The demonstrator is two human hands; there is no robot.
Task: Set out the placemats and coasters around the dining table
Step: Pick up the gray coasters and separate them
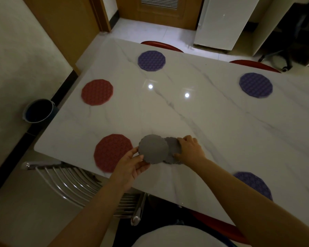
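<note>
Round placemats lie around the white marble table (pixel 212 125): a red one (pixel 97 92) at far left, another red one (pixel 111 151) near the front edge, purple ones at the back (pixel 151 60), back right (pixel 255 85) and front right (pixel 253 184). My left hand (pixel 132 164) holds a grey coaster (pixel 152 148) by its left edge, just above the table. My right hand (pixel 189 148) grips a small stack of grey coasters (pixel 173 148) that the first coaster partly overlaps.
A metal chair (pixel 75 182) stands at the table's front left corner, and red chairs (pixel 161 45) are tucked in at the far side. A blue bucket (pixel 38 110) sits on the floor at left. A white fridge (pixel 221 22) stands beyond.
</note>
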